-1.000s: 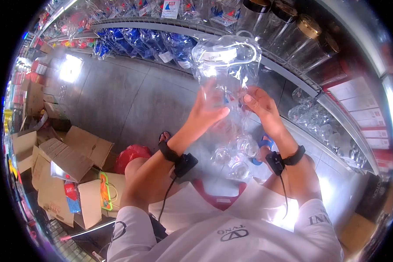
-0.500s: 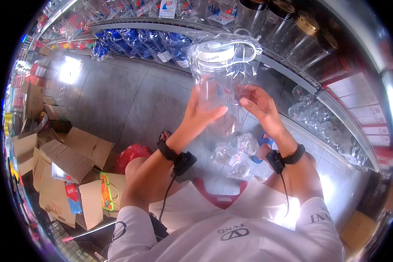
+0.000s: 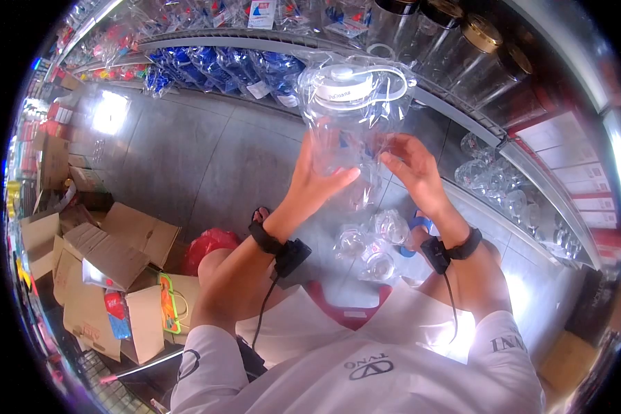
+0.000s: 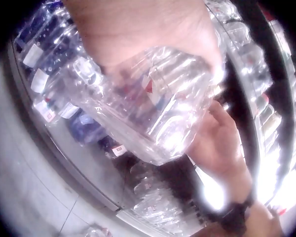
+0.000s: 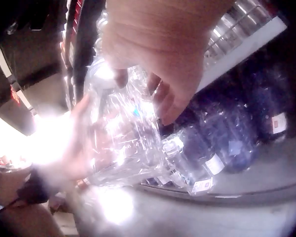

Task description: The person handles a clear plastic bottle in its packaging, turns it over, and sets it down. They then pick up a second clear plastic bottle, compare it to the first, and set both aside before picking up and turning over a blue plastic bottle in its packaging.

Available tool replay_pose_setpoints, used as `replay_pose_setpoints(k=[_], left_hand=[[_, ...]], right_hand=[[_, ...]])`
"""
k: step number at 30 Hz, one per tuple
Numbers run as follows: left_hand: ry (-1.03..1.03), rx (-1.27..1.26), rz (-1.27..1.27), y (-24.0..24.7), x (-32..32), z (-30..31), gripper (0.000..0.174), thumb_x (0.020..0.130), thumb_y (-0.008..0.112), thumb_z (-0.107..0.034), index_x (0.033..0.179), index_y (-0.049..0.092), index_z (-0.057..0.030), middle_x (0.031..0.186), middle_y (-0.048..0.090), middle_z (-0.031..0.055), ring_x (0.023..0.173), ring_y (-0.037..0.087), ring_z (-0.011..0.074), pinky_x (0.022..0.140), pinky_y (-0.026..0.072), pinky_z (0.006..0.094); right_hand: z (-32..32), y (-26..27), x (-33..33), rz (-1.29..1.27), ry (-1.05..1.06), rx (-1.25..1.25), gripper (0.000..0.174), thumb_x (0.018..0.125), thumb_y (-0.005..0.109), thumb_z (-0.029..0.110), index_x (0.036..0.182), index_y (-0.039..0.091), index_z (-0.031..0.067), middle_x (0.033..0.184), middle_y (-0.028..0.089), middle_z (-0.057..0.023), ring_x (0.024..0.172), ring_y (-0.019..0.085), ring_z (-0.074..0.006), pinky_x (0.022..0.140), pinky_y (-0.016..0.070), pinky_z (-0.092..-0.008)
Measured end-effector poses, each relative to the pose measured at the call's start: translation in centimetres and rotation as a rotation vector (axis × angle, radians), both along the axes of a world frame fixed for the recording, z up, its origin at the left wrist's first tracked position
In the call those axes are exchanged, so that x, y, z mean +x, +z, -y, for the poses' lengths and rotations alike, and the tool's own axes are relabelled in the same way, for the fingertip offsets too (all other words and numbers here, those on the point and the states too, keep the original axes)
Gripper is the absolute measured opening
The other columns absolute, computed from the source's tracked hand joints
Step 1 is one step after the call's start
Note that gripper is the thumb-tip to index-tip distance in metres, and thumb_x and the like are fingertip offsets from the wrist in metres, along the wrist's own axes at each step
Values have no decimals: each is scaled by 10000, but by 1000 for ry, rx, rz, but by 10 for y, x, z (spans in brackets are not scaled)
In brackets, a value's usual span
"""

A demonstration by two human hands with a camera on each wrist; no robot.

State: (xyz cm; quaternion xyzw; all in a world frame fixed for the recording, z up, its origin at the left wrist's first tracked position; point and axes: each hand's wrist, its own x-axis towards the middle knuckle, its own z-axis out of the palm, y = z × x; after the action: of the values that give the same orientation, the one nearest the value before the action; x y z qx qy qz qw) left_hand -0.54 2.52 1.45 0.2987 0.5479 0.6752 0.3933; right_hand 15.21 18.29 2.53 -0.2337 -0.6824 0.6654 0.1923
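A large clear bottle (image 3: 338, 148) in loose plastic wrap is held up in front of the person, its white lid (image 3: 341, 88) with a loop handle at the top. The left hand (image 3: 321, 172) grips the bottle's left side, thumb across the front. On the other side the right hand (image 3: 415, 172) holds the wrapped bottle with bent fingers, its thumb close to the wrap. In the left wrist view the bottle's base (image 4: 172, 136) shows below the left hand (image 4: 143, 29). The right wrist view shows the right hand (image 5: 158, 44) over crinkled wrap (image 5: 123, 133).
Behind the bottle runs a shelf (image 3: 221, 40) with blue wrapped items (image 3: 221, 69) and dark-lidded jars (image 3: 438, 34). Several clear wrapped items (image 3: 376, 241) lie below the hands. Opened cardboard boxes (image 3: 107, 252) and a red bag (image 3: 209, 245) are at left, glassware (image 3: 510, 193) at right.
The bottle has tilted slightly, so the lid's lettering now shows more plainly. The right hand has shifted a little to the left along the wrap; the left hand keeps its grip.
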Motion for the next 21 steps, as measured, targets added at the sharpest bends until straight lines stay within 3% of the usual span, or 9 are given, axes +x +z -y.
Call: replay_pose_setpoints(k=[7,13,18,21], left_hand=[[23,65,-61,-2,0,-1,938,765,805,-74,1507,232,-81,1397,449,90,1290,457,181,994,430,356],[-40,119,-288,-5,-18,0,1006,682,873,-70,1501,289,-70,1400,461,76,1296,456,176,1030,416,367],[-118,79,-289,-3,-29,6,1122,603,922,-65,1525,284,-62,1473,429,91,1369,397,206,1079,381,366],[-115,167,-273,9,-27,9,965,741,857,-185,1522,308,-46,1520,402,105,1395,373,211,1091,370,364]], right_hand=[[0,3,3,0,-39,63,451,889,728,155,1264,545,-16,1229,610,-112,1089,608,-200,912,501,-325],[11,-2,3,-9,91,333,522,834,780,135,1273,533,-2,1195,615,-125,1067,615,-218,951,501,-355],[15,-3,4,76,201,232,568,810,800,105,1296,523,10,1215,608,-137,1087,605,-209,961,493,-349],[22,-4,1,-20,228,96,608,778,825,73,1300,522,2,1231,605,-122,1101,588,-187,964,481,-340]])
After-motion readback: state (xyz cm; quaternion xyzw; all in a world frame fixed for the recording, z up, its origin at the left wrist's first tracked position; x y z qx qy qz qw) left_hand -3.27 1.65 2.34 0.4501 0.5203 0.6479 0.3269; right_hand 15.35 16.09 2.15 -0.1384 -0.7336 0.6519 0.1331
